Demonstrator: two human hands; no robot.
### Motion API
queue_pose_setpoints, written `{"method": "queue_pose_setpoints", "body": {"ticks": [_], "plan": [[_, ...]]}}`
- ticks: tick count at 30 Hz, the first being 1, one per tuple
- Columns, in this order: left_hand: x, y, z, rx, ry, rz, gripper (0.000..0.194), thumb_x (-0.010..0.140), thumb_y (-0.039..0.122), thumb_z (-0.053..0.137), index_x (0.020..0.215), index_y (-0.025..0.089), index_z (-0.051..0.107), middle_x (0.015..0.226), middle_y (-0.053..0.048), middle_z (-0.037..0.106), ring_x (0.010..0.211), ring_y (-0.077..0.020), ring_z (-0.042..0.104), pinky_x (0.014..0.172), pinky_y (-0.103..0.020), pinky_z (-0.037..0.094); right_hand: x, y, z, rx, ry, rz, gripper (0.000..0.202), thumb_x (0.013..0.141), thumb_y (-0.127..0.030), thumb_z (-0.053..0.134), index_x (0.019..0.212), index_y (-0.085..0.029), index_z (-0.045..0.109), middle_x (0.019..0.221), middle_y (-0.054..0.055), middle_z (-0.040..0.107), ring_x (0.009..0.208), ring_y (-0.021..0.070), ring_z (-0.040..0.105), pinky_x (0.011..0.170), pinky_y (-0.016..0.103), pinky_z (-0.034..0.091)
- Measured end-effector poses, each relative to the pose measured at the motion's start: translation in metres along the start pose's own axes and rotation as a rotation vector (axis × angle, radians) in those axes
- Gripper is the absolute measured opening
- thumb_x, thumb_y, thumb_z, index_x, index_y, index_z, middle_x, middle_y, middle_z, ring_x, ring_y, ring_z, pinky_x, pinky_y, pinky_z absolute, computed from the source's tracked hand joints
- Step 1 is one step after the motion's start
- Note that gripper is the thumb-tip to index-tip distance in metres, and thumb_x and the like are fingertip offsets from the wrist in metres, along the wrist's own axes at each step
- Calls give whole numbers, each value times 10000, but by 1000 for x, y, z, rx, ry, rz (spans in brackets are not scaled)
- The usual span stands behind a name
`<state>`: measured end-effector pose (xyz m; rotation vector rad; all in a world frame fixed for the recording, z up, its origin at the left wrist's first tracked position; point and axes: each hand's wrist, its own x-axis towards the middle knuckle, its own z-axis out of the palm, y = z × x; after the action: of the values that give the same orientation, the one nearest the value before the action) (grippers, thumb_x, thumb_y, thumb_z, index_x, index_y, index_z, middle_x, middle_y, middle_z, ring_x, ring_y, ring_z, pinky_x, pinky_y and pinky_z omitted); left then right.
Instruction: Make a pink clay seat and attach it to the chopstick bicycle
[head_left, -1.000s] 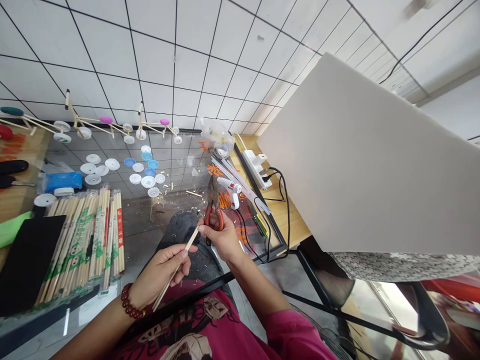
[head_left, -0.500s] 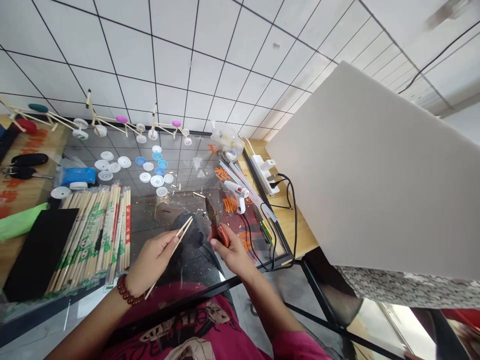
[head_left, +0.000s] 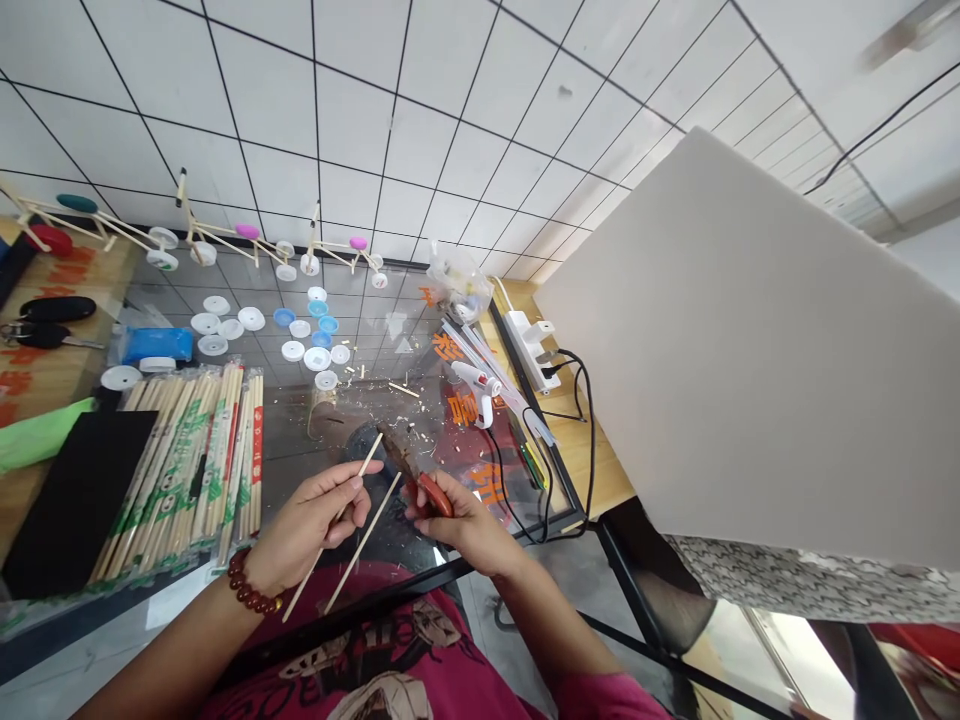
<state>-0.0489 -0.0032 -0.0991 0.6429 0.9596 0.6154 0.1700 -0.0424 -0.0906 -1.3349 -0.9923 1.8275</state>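
One black sheet [head_left: 75, 505] is laid at the left, with many wrapped chopsticks [head_left: 180, 460] lined up beside it. White and blue caps [head_left: 317, 359] are spread on the glass tabletop [head_left: 289, 440] beyond. One pale stick [head_left: 370, 454] is gripped by the left hand [head_left: 322, 510], its thumb and fingers closed round the shaft; the long axis is slanted from lower left to upper right, and the upper end is pointed away from the body, near the pliers' jaws. A second stick [head_left: 364, 543] is seen just to the right, tilted much the same way; whether it is held or lying loose cannot quite be made out. The pliers [head_left: 402, 455] are held by their red handles in the curled right hand [head_left: 461, 520], the jaws aimed up and to the left. Farther right, a glue gun [head_left: 477, 385] and a power strip [head_left: 528, 350] are placed.
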Motion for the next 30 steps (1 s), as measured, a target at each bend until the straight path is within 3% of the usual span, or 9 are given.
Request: {"method": "queue_pose_setpoints", "body": {"ticks": [4,9,16,22,30], "plan": [[-1,4,2,-59,-29,-65,718,732,499,755,1292,90,570,601,16,594,410,-21,287,435,-216,95,-1,-3,0,146,-12,60,291,620,-151,746,850,-220,583,1022,-2,627,1008,160,601,885,296,477],[-1,6,0,-61,-38,-112,743,723,484,747,1318,89,543,582,-11,631,373,-44,347,398,-209,96,0,-2,-1,96,-34,50,295,650,-138,720,899,-222,585,1067,3,616,1049,168,605,920,323,481],[-2,11,-6,9,-65,-145,776,749,463,698,1389,90,467,577,-37,669,328,-65,389,363,-204,89,1,2,-14,-255,-121,-106,382,673,-52,553,1012,-227,570,1096,9,604,936,133,573,855,279,452],[0,4,-10,93,-94,-171,787,781,473,668,1411,76,413,610,-61,693,329,-63,381,360,-211,73,-3,-6,-18,-498,-189,-236,458,641,10,491,1031,-210,590,1372,75,537,1269,207,531,1030,343,424],[0,3,-7,124,-117,-80,628,819,508,654,1261,98,480,665,-55,695,379,-36,353,415,-220,136,-7,-16,-9,-714,-165,-356,542,597,63,462,1057,-205,567,1350,118,543,1484,216,311,1147,382,362]]}}
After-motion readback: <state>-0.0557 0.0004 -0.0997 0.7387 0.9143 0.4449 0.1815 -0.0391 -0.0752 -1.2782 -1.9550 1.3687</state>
